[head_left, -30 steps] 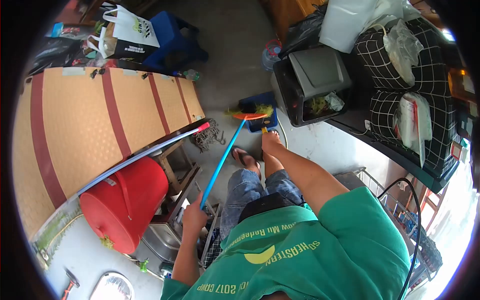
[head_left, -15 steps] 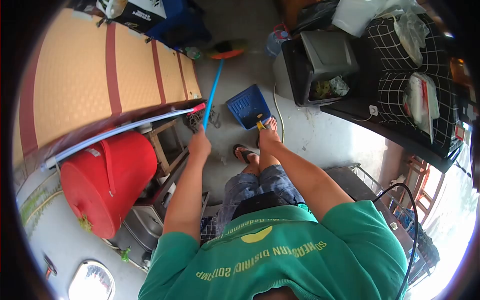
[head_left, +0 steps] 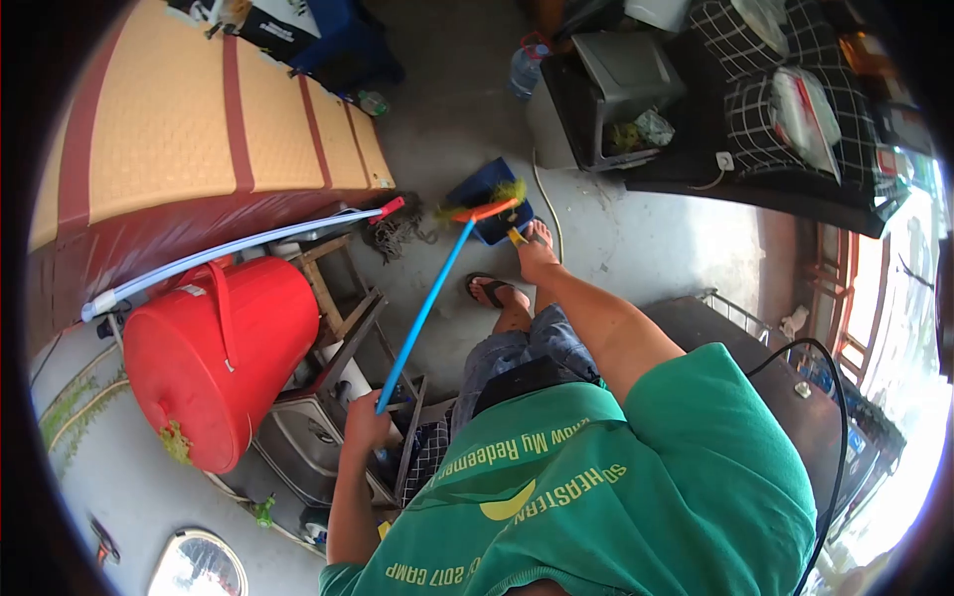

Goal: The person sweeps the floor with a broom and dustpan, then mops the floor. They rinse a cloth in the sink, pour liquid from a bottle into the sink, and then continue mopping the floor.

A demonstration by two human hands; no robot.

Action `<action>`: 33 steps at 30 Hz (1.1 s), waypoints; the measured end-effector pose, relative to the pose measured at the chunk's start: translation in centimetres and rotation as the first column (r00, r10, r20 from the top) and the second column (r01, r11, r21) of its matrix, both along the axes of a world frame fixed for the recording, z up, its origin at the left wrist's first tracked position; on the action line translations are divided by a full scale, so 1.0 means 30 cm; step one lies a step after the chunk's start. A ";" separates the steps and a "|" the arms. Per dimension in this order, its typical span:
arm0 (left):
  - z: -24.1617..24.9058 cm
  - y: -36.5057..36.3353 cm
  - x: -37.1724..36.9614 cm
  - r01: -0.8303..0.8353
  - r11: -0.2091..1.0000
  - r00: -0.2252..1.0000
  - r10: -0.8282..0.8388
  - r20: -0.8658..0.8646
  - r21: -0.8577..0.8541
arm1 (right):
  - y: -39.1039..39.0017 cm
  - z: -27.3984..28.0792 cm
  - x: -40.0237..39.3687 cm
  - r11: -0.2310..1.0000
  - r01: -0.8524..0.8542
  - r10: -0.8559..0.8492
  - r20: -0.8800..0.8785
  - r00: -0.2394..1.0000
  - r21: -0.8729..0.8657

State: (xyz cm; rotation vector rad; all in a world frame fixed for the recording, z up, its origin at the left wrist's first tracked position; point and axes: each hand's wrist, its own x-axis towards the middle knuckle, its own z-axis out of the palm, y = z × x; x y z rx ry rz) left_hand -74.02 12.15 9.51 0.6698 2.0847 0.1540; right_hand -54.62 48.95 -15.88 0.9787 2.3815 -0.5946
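A left hand, fingers wrapped around a blue broom, should sweep in short, low strokes into the blue dustpan steadied on the floor by the right hand, whose fingers are unclear.

The broom head is covering most of the blue dustpan. The right hand is blurring into the foot, its fingers too small to tell apart.
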 end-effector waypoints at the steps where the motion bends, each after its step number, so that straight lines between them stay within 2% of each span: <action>1: -0.003 -0.009 -0.017 0.005 1.000 1.000 -0.005 0.004 0.001 | -0.004 0.043 0.018 0.997 0.003 -0.002 0.008 1.000 -0.074; 2: -0.010 -0.008 -0.036 0.022 1.000 1.000 -0.023 0.017 0.008 | 0.001 0.087 0.033 0.989 0.007 -0.006 0.013 1.000 -0.145; 4: 0.007 0.032 -0.073 0.027 0.999 1.000 -0.027 -0.009 0.027 | 0.002 0.122 0.098 0.992 -0.003 0.002 -0.009 1.000 -0.130; 6: 0.047 0.112 -0.140 0.090 0.996 0.996 -0.090 0.014 0.012 | 0.003 0.147 0.176 0.970 0.157 -0.149 0.055 0.987 -0.184; 8: 0.069 0.185 -0.200 0.207 0.977 0.978 -0.208 0.014 0.052 | 0.030 0.197 0.279 0.961 0.189 -0.187 0.030 0.982 -0.200; 10: 0.040 0.223 -0.250 0.250 0.966 0.967 -0.253 0.035 0.069 | 0.063 0.368 0.355 0.942 0.248 -0.246 0.038 0.968 -0.225; 12: 0.027 0.289 -0.261 0.292 0.953 0.954 -0.297 0.052 0.084 | 0.088 0.425 0.457 0.918 0.331 -0.312 0.121 0.943 -0.216; 14: 0.026 0.389 -0.231 0.404 0.909 0.911 -0.411 0.049 0.106 | 0.104 0.435 0.573 0.900 0.385 -0.366 0.123 0.922 -0.206; 15: 0.031 0.446 -0.200 0.450 0.886 0.888 -0.457 0.048 0.107 | 0.104 0.421 0.640 0.896 0.395 -0.378 0.121 0.918 -0.204; 17: -0.021 0.532 -0.117 0.481 0.859 0.871 -0.491 0.018 0.175 | 0.080 0.367 0.775 0.845 0.515 -0.509 0.078 0.857 -0.144; 18: -0.090 0.559 -0.074 0.524 0.840 0.847 -0.531 0.013 0.138 | 0.069 0.364 0.819 0.839 0.524 -0.518 0.078 0.852 -0.148; 19: -0.153 0.573 -0.019 0.529 0.830 0.845 -0.534 -0.022 0.176 | 0.063 0.362 0.857 0.813 0.572 -0.565 0.092 0.820 -0.109; 20: -0.124 0.650 0.055 0.559 0.823 0.829 -0.559 -0.032 0.095 | 0.062 0.354 0.901 0.784 0.618 -0.610 0.103 0.786 -0.068; 21: -0.233 0.653 0.107 0.561 0.817 0.827 -0.558 -0.065 0.131 | 0.051 0.302 0.964 0.777 0.629 -0.626 0.075 0.776 -0.030; 22: -0.281 0.688 0.162 0.589 0.804 0.807 -0.584 -0.087 0.076 | 0.053 0.277 1.003 0.769 0.639 -0.636 0.071 0.768 -0.031; 28: -0.470 0.757 0.423 0.618 0.781 0.775 -0.625 -0.093 -0.091 | 0.089 0.096 1.174 0.732 0.681 -0.680 0.081 0.729 0.021; 30: -0.532 0.684 0.504 0.612 0.790 0.787 -0.612 -0.080 -0.029 | 0.120 0.040 1.207 0.784 0.621 -0.618 0.131 0.775 0.023; 32: -0.428 0.691 0.578 0.415 0.904 0.893 -0.383 0.237 -0.101 | 0.138 -0.009 1.238 0.802 0.597 -0.595 0.116 0.795 0.025; 33: -0.442 0.643 0.582 0.334 0.943 0.877 -0.305 0.372 -0.013 | 0.153 -0.024 1.246 0.836 0.547 -0.546 0.129 0.828 0.029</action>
